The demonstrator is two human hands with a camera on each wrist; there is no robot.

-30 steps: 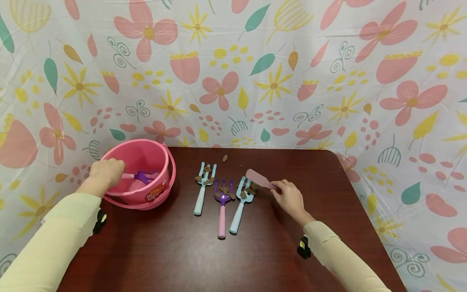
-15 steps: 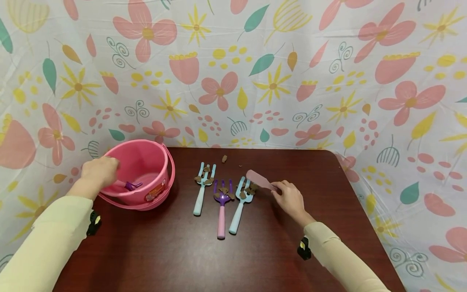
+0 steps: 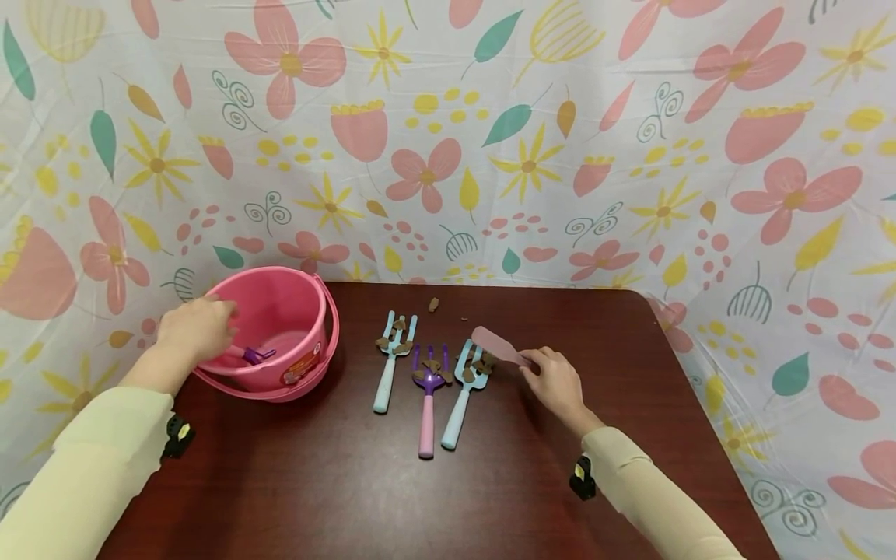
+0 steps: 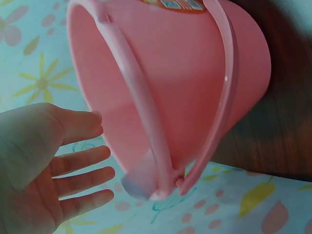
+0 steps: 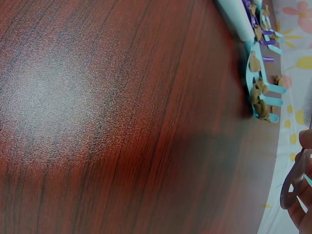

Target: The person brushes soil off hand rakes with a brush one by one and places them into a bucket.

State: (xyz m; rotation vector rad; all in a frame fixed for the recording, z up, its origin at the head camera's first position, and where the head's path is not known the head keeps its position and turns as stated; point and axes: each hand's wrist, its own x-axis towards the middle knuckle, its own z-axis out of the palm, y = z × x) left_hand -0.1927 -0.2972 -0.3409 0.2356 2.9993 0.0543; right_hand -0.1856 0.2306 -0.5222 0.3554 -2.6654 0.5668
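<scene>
My left hand (image 3: 197,333) is at the near-left rim of a pink bucket (image 3: 308,342). In the left wrist view its fingers (image 4: 80,160) are spread and hold nothing. Inside the bucket leans a toy garden fork with purple tines (image 3: 257,355) and a pink handle; a handle end (image 4: 139,183) sticks out over the rim. My right hand (image 3: 556,381) grips the handle of a pale pink spatula (image 3: 495,344), its blade beside a light blue fork (image 3: 462,397). In the right wrist view, the handle's end (image 5: 288,197) with a hole shows under the fingers.
Left of that fork lie a purple fork with a pink handle (image 3: 427,420) and another light blue fork (image 3: 385,381). Brown lumps sit on the tines of all three. A loose brown lump (image 3: 434,304) lies farther back on the dark table (image 3: 336,490). A flowered curtain (image 3: 448,155) hangs behind.
The fork in the bucket has slid left toward the near rim, and my left hand has let go of it, its fingers opening. My right hand and the spatula stay in place.
</scene>
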